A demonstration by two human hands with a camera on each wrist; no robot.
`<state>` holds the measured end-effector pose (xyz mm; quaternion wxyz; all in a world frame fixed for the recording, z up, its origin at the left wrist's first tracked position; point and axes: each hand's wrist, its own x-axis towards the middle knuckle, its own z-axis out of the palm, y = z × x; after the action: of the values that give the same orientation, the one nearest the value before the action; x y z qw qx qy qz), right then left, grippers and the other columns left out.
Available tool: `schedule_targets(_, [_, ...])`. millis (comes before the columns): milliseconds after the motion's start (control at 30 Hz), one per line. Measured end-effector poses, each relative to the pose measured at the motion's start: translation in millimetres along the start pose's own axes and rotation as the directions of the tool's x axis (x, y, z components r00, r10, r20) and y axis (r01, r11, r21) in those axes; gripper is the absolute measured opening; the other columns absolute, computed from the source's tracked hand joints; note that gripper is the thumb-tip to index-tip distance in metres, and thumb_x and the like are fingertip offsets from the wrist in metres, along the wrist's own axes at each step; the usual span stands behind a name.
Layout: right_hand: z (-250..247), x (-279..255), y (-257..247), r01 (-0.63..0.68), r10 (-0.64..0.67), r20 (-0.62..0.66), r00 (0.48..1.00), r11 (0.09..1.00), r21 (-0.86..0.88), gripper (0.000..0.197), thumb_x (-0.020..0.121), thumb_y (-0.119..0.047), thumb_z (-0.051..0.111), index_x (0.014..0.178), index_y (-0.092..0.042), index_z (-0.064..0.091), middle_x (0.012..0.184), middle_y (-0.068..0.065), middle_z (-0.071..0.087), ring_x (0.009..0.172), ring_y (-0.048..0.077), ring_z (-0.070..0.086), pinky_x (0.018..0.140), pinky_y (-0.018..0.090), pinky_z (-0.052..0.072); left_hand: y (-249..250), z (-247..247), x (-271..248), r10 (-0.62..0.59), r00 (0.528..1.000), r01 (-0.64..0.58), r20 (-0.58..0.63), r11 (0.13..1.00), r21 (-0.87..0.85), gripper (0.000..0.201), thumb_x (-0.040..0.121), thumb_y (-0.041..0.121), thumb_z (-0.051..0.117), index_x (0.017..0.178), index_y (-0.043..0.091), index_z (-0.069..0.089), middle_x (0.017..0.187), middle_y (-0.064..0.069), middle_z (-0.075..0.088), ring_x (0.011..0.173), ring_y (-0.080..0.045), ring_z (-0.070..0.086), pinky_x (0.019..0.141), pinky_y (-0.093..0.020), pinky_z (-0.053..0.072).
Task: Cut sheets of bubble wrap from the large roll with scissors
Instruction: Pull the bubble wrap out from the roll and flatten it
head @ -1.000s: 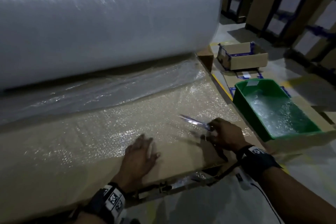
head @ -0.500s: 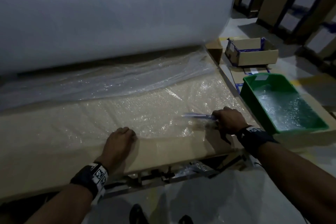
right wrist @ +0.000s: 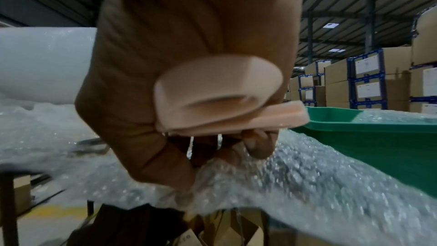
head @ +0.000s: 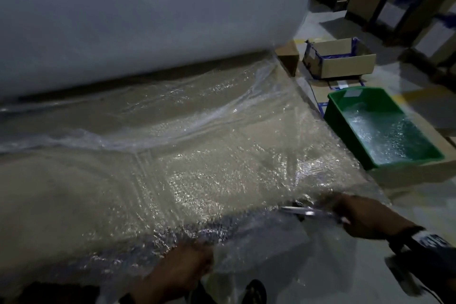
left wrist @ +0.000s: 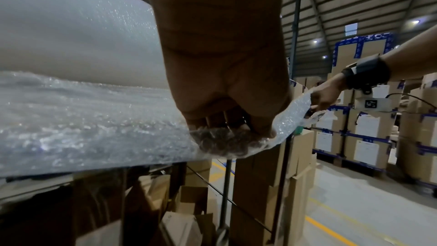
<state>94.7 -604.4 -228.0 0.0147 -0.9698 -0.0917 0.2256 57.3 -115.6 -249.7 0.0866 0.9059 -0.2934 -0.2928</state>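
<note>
The large bubble wrap roll (head: 138, 15) lies across the back of the table. Its loose sheet (head: 212, 175) is drawn over the cardboard top toward me, and the near edge is lifted past the table's front. My left hand (head: 192, 256) grips that edge in a fist, with the wrap bunched under the fingers (left wrist: 236, 137). My right hand (head: 350, 212) holds the scissors (head: 306, 211), blades pointing left. In the right wrist view the pink scissor handles (right wrist: 220, 96) sit in the right hand (right wrist: 212, 156), whose fingers also pinch the sheet edge (right wrist: 236, 190).
A green bin (head: 335, 111) holding bubble wrap stands to the right of the table, and an open cardboard box (head: 345, 66) sits behind it. Stacked cartons (left wrist: 369, 137) and shelving fill the right. A shoe (head: 254, 291) shows below on the floor.
Both hands have pulled back toward me with the sheet's near edge, drawing more wrap off the roll. The left hand went from resting on the sheet to gripping its edge.
</note>
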Motion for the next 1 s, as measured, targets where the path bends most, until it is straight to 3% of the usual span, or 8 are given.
schedule_targets(100, [8.6,-10.0,1.2,-0.02,0.023,0.073,0.997,0.999,-0.041,0.017,0.082,-0.044,0.056,0.099,-0.046,0.06,0.11,-0.016,0.065,0.107,0.012,0.066,0.074,0.022,0.039,6.8,16.8,4.1,0.015,0.999,-0.015,0.04,1.0,0.01,0.043,0.094,0.047,0.038,0.118,0.025,0.066,0.126,-0.002,0.071,0.12,-0.026,0.065,0.089,-0.033,0.048])
schedule_targets(167, [0.9,-10.1,-1.0,-0.049,0.05,0.102,0.994,0.999,-0.015,0.014,0.075,-0.041,0.057,0.082,-0.052,0.054,0.095,-0.018,0.064,0.098,0.012,0.068,0.072,0.025,0.044,7.3,20.7,4.0,-0.001,1.0,0.001,0.03,1.0,-0.002,0.042,0.094,0.045,0.039,0.12,0.026,0.066,0.128,-0.002,0.07,0.12,-0.025,0.065,0.093,-0.034,0.049])
schedule_targets(267, [-17.4,-6.2,-6.5,-0.057,0.058,0.098,0.994,0.998,-0.02,0.027,0.07,-0.038,0.055,0.091,-0.047,0.069,0.097,-0.017,0.072,0.097,0.009,0.07,0.072,0.018,0.044,-0.1,24.2,2.7,0.003,0.999,-0.006,-0.037,0.997,-0.08,0.033,0.096,0.045,0.043,0.117,0.03,0.064,0.123,0.003,0.071,0.114,-0.022,0.066,0.089,-0.031,0.049])
schedule_targets(400, [-44.3,-1.8,-11.2,-0.007,0.016,0.124,0.992,0.997,-0.075,0.021,0.07,-0.035,0.052,0.08,-0.053,0.06,0.09,-0.017,0.062,0.099,0.01,0.069,0.07,0.015,0.043,-14.6,8.6,-9.5,-0.025,0.985,-0.023,-0.17,0.962,-0.273,0.031,0.092,0.061,0.051,0.11,0.039,0.064,0.099,0.02,0.068,0.091,-0.001,0.066,0.081,-0.027,0.054])
schedule_targets(567, [-95.7,15.8,6.6,-0.046,0.049,0.094,0.994,0.998,-0.036,0.02,0.086,-0.041,0.065,0.068,-0.051,0.062,0.07,-0.019,0.062,0.07,-0.004,0.06,0.061,0.006,0.04,-64.2,-63.5,-30.7,-0.2,0.823,-0.053,-0.531,0.904,-0.424,0.006,0.091,0.035,0.071,0.087,0.04,0.071,0.082,0.022,0.071,0.074,0.0,0.069,0.067,-0.021,0.053])
schedule_targets(733, [-186.6,57.3,-35.5,0.01,-0.01,-0.06,0.998,1.0,-0.003,0.021,0.088,-0.027,0.067,0.075,-0.043,0.063,0.078,-0.013,0.069,0.071,-0.002,0.063,0.062,0.011,0.044,-135.1,-161.4,-42.6,-0.349,0.603,0.034,-0.717,0.91,-0.414,0.016,0.097,0.045,0.074,0.088,0.032,0.074,0.077,0.02,0.072,0.07,0.0,0.069,0.062,-0.017,0.049])
schedule_targets(833, [-227.0,92.4,-64.9,0.048,-0.048,-0.004,0.999,0.999,-0.02,0.019,0.084,-0.022,0.065,0.08,-0.04,0.069,0.078,-0.015,0.072,0.072,-0.003,0.067,0.069,0.02,0.056,-179.2,-207.5,-29.5,-0.353,0.599,0.106,-0.718,0.924,-0.366,0.013,0.096,0.042,0.074,0.089,0.031,0.074,0.082,0.02,0.073,0.073,0.004,0.067,0.065,-0.022,0.049])
schedule_targets(1000, [-258.9,157.9,-78.8,0.092,-0.1,-0.067,0.993,0.989,-0.113,0.036,0.087,-0.022,0.067,0.087,-0.058,0.064,0.086,-0.02,0.071,0.073,-0.004,0.066,0.073,0.033,0.062,-267.5,-235.8,21.5,-0.426,0.628,0.2,-0.651,0.897,-0.394,0.014,0.093,0.044,0.078,0.092,0.03,0.076,0.089,0.016,0.074,0.084,-0.004,0.07,0.076,-0.032,0.055])
